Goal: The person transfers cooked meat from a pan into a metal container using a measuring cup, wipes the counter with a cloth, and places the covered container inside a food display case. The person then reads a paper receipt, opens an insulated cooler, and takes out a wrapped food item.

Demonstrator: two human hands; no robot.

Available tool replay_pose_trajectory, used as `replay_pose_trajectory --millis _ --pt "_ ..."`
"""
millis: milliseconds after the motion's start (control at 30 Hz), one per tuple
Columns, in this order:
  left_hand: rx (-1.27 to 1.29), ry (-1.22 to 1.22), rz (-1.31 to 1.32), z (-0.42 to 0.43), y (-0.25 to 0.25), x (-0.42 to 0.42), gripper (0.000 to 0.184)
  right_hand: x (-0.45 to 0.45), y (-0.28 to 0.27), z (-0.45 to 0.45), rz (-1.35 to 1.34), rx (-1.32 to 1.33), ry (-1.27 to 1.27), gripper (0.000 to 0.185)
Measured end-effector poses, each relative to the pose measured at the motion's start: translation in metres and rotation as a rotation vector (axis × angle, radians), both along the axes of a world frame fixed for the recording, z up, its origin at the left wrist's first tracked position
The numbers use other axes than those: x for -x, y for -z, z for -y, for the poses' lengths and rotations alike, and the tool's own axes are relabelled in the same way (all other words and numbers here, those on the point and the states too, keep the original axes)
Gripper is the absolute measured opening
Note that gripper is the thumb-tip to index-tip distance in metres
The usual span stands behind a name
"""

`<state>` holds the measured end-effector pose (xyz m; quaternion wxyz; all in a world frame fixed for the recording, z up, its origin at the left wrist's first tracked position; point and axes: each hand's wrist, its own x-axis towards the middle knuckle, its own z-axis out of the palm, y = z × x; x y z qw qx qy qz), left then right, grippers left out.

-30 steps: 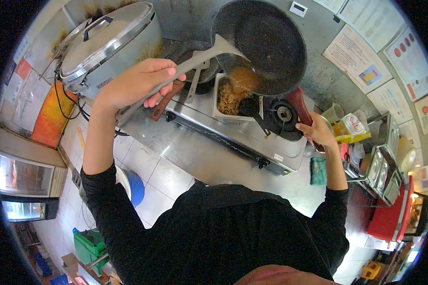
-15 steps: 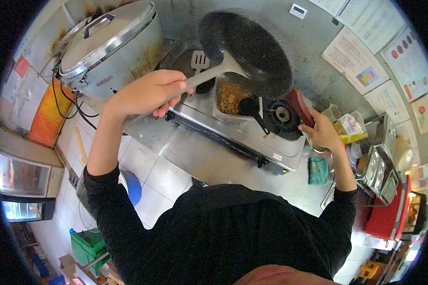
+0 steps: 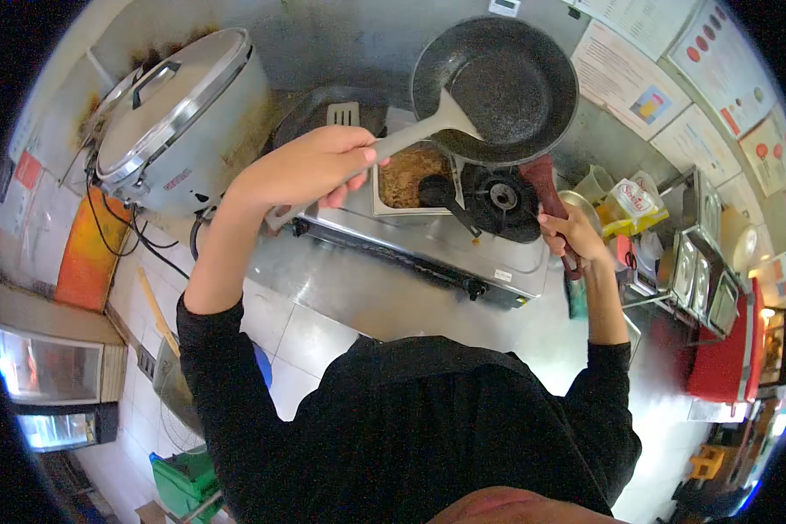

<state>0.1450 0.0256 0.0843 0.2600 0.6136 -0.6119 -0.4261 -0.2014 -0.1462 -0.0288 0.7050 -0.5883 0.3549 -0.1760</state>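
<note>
My left hand (image 3: 323,166) is closed around the handle of a grey spatula (image 3: 410,133), whose broad blade reaches into the frying pan. The dark speckled frying pan (image 3: 511,83) is held raised above the stove, its inside facing me. My right hand (image 3: 572,231) grips the pan's dark red handle (image 3: 543,185). Below the spatula, a rectangular metal container (image 3: 375,201) holds brown minced food (image 3: 410,175). A black ladle (image 3: 445,192) rests with its bowl in that container and its handle toward the burner (image 3: 504,198).
A large rice cooker (image 3: 179,131) stands at the left. Behind the stove (image 3: 393,240) lie another dark pan (image 3: 297,118) and a slotted turner (image 3: 343,113). To the right are a clear jug (image 3: 596,183), a yellow-white packet (image 3: 630,205), a green cloth (image 3: 576,299) and a rack of metal trays (image 3: 694,271).
The frying pan has swung right and turned so its inside faces me more fully. The spatula has moved right with it. My right hand has shifted slightly left and back along with the handle.
</note>
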Motion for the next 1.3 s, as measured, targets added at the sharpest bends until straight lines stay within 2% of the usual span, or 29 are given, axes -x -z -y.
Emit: replay_pose_trajectory --millis 133,200,300,400,567,667,767,933,1033,1100,1133,1167,1200,1233,1267,1300 --pt "0.039 0.171 -0.048 0.042 0.020 0.023 0.028 0.012 0.027 -0.011 0.306 -0.279 0.142 0.012" --pt "0.061 0.284 -0.014 0.068 0.034 0.037 0.040 0.014 0.042 -0.018 0.395 -0.338 0.216 0.011" --pt "-0.020 0.149 0.039 0.093 0.041 0.076 0.044 0.019 0.059 -0.028 0.480 -0.408 0.301 0.008" --pt "0.004 0.232 0.335 0.124 0.048 0.101 0.049 0.024 0.065 -0.040 0.555 -0.490 0.343 0.011" --pt "0.215 0.312 0.668 0.147 0.071 0.137 0.052 0.030 0.073 -0.068 0.573 -0.588 0.344 0.016" --pt "0.149 0.389 0.779 0.143 0.061 0.162 0.050 0.023 0.078 -0.082 0.555 -0.631 0.373 0.021" --pt "0.160 0.348 0.918 0.149 0.084 0.180 0.046 0.017 0.081 -0.088 0.571 -0.679 0.350 0.021" --pt "0.181 0.323 1.035 0.175 0.122 0.209 0.026 0.008 0.091 -0.087 0.602 -0.650 0.261 0.019" --pt "0.066 0.288 1.041 0.184 0.135 0.219 0.031 0.012 0.088 -0.091 0.609 -0.651 0.242 0.030" --pt "0.041 0.229 1.074 0.188 0.141 0.221 0.041 0.022 0.088 -0.095 0.547 -0.617 0.187 0.040" --pt "0.097 0.210 1.058 0.187 0.141 0.220 0.044 0.036 0.095 -0.091 0.494 -0.548 0.109 0.047" --pt "0.151 0.181 1.043 0.185 0.139 0.215 0.048 0.054 0.097 -0.086 0.328 -0.360 0.191 0.047" --pt "0.382 0.145 0.949 0.176 0.135 0.202 0.045 0.082 0.098 -0.075 0.160 -0.168 0.259 0.046" --pt "0.596 0.088 0.858 0.159 0.129 0.190 0.043 0.155 0.175 -0.017 -0.373 0.567 0.475 0.041" --pt "0.733 0.051 0.724 0.141 0.117 0.183 0.042 0.180 0.210 0.010 -0.976 0.807 0.588 0.038" --pt "0.867 0.009 0.593 0.121 0.104 0.177 0.040 0.198 0.223 0.011 -1.290 1.332 0.559 0.039"
